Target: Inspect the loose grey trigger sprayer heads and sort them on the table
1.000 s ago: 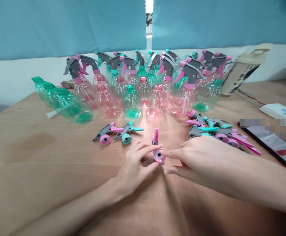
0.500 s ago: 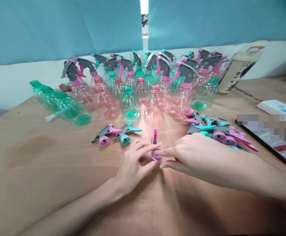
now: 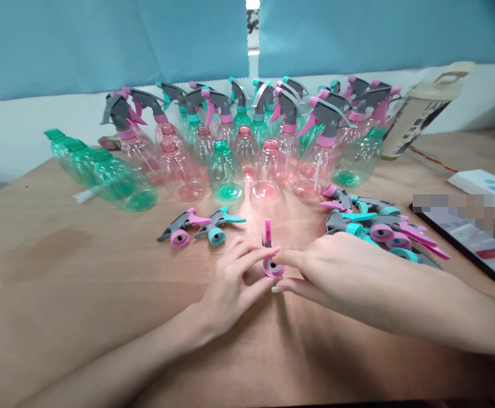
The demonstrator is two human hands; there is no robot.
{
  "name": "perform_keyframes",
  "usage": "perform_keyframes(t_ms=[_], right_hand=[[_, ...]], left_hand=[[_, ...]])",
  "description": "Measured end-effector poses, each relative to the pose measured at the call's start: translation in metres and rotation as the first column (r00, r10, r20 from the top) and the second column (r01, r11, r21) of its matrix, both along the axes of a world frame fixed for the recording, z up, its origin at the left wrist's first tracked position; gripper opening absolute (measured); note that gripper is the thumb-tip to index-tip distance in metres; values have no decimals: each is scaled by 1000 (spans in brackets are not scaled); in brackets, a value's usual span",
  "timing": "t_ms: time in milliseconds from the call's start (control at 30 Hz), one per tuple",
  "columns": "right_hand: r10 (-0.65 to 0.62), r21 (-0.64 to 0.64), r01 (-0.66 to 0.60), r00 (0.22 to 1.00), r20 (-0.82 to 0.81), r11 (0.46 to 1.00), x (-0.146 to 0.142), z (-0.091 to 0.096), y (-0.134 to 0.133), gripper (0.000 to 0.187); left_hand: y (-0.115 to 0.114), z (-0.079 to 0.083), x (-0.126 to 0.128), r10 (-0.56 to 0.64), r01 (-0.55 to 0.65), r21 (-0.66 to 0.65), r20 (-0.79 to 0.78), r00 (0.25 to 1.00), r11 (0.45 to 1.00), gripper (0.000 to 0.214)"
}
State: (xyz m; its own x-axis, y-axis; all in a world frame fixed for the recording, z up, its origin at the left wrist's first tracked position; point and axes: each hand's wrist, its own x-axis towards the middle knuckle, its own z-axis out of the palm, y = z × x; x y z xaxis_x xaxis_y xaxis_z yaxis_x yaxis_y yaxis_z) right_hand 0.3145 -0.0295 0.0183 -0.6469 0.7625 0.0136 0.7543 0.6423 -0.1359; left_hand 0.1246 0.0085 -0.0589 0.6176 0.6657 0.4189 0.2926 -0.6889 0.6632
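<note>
A pink and grey trigger spray head point(image 3: 273, 266) is held with its round pink collar facing me and its pink trigger pointing away. My left hand point(image 3: 233, 277) grips it from the left, fingers above the collar and thumb below. From the right, my right hand point(image 3: 319, 269) has its index finger at the collar's upper rim and its thumb near the lower edge. The collar's dark centre hole shows between them. Beyond my left hand lie a pink spray head point(image 3: 180, 238) and a teal spray head point(image 3: 217, 236), side by side.
A pile of spray heads point(image 3: 381, 231) lies beyond my right hand. Several clear green and pink bottles point(image 3: 226, 175) stand behind, many with heads fitted; some green bottles point(image 3: 115, 175) lean in a row at left. A phone point(image 3: 477, 243) and a cream tumbler point(image 3: 423, 119) are at right.
My right index finger has drawn back from the collar's opening to its upper rim, uncovering the centre hole. My left hand keeps its grip. The view has shifted slightly.
</note>
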Motion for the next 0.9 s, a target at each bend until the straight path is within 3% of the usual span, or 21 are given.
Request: perform_keyframes(t_ms=[233, 400, 633, 900], right_hand=[[-35, -169, 19, 995, -92, 985, 4, 3, 12, 14], [19, -152, -39, 991, -133, 988, 7, -2, 18, 13], [56, -127, -85, 974, -218, 988, 8, -12, 17, 31], [73, -124, -107, 965, -250, 986, 6, -15, 14, 36]], left_hand=[[0, 0, 1, 4, -4, 9, -8, 1000, 1000, 23], [1, 1, 1, 41, -41, -21, -37, 998, 999, 14], [1, 3, 1, 30, -32, -51, -32, 999, 998, 13], [2, 4, 4, 36, -37, -22, -27, 999, 999, 8]])
